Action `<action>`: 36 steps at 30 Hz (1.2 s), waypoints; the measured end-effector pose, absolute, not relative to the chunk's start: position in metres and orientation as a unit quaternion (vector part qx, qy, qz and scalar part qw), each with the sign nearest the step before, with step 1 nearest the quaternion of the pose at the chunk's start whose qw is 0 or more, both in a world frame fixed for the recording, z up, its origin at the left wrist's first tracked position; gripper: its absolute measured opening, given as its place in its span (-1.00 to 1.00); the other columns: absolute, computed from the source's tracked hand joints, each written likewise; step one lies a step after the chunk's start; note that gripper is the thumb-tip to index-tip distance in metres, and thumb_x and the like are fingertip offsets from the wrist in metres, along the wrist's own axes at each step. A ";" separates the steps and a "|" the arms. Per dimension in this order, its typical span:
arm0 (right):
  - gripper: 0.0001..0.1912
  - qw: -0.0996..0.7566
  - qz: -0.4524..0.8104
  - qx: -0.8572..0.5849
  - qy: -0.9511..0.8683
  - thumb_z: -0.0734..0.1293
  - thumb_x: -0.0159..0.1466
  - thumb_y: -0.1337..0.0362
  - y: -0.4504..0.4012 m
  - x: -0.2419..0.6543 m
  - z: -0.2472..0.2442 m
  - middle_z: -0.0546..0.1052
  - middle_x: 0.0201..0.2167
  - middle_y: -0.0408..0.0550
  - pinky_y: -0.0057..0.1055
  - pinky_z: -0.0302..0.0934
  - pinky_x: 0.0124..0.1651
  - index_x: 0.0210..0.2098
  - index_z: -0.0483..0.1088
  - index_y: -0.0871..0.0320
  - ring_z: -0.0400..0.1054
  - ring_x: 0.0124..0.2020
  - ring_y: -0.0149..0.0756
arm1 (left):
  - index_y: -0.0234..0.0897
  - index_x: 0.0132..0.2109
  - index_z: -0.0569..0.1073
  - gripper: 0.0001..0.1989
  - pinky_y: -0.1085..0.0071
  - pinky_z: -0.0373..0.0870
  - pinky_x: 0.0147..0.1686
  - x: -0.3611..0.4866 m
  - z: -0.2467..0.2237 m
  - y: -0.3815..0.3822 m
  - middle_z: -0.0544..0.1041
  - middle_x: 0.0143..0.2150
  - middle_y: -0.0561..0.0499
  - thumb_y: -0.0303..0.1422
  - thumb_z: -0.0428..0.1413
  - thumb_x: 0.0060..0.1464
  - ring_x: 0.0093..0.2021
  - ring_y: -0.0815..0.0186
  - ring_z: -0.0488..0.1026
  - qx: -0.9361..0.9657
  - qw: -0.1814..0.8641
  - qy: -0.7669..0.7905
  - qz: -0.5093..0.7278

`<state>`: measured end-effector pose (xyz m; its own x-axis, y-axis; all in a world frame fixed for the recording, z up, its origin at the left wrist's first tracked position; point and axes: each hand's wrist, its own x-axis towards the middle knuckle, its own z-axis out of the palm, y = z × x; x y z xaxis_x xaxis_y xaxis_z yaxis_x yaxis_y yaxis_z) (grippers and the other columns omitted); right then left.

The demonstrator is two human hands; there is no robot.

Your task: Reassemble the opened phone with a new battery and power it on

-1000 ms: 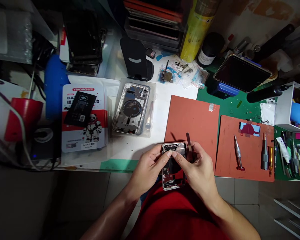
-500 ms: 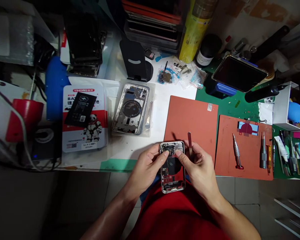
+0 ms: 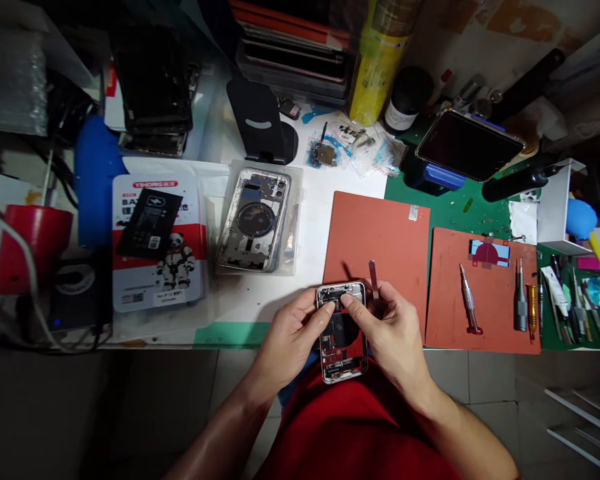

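The open phone frame (image 3: 344, 333) lies between the left grip (image 3: 293, 340) and right grip (image 3: 395, 327), both grasping it; the right also holds a metal strip (image 3: 373, 275). Work appears partway: internals (image 3: 334, 359) are exposed, closure not yet done.

Up at the back, here's the yellow can (image 3: 377, 80), standing just beside a black bottle (image 3: 408, 100)! Small clear packets (image 3: 377, 152) crowd the surface (image 3: 313, 220) in front of the can, and left of them stands a black stand (image 3: 255, 137). Over right, a dark-screened phone (image 3: 467, 143) tilts above a blue base (image 3: 444, 179), with a blue bulb (image 3: 580, 218) beside the white holder (image 3: 554, 217). Far left, a red cup-shaped holder (image 3: 45, 243), a pale cable (image 3: 11, 231) curving across it!
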<state>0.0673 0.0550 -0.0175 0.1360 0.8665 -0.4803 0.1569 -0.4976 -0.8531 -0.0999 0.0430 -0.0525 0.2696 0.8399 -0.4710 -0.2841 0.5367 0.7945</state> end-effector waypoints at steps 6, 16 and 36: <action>-0.67 0.334 0.543 -0.678 -0.365 0.54 0.29 0.00 0.055 0.067 -0.018 0.54 -0.35 -0.15 -0.36 0.24 -0.32 -0.11 0.60 0.09 0.30 -0.39 -0.34 | -0.21 0.24 0.57 -0.64 0.24 0.52 0.18 -0.100 -0.050 0.044 0.64 0.22 -0.12 -0.17 0.18 0.42 0.17 0.10 0.58 0.307 0.738 0.476 0.367; -0.59 0.341 0.564 -0.665 -0.351 0.53 0.30 -0.06 0.050 0.073 -0.020 0.63 -0.22 -0.03 -0.26 0.41 -0.19 -0.04 0.59 0.09 0.43 -0.31 -0.24 | -0.24 0.24 0.57 -0.61 0.25 0.55 0.15 -0.093 -0.041 0.045 0.67 0.16 -0.13 -0.15 0.17 0.41 0.08 0.12 0.62 0.316 0.723 0.495 0.363; -0.72 0.346 0.520 -0.677 -0.389 0.48 0.37 0.00 0.041 0.070 -0.019 0.48 -0.33 -0.12 -0.35 0.34 -0.29 -0.12 0.57 0.07 0.29 -0.37 -0.33 | -0.24 0.01 0.62 -0.68 0.34 0.55 -0.17 -0.082 -0.037 0.046 0.73 0.01 -0.12 -0.08 0.22 0.34 -0.13 0.14 0.66 0.327 0.670 0.568 0.350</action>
